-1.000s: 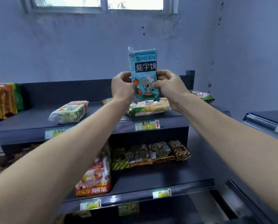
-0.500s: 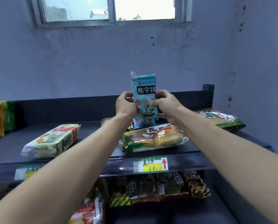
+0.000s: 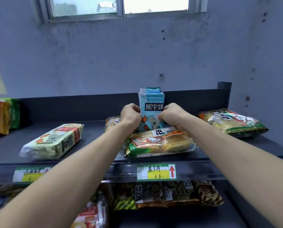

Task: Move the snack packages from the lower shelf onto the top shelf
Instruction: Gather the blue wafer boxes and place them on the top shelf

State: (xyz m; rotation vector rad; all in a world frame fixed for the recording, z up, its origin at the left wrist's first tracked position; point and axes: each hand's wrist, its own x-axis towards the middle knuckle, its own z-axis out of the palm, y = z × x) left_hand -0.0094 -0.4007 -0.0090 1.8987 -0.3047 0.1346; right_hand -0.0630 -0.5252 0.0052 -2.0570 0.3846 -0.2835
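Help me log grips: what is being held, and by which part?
The upright blue bear-biscuit package: the left hand grips its left edge, the right hand its right edge, at mid-height.

Single head-worn camera faces forward, close to the top shelf (image 3: 96, 155), level with it.

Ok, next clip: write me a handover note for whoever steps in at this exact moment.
Left hand: grips the blue snack package on its left edge. Right hand: grips its right edge.
The package stands upright at the back of the top shelf, behind a cracker bag; its base is hidden, so whether it is set down cannot be told.
Done: a green-white package and others lie on the top shelf.
Left: release this one, then bring up the striped packs on the lower shelf.
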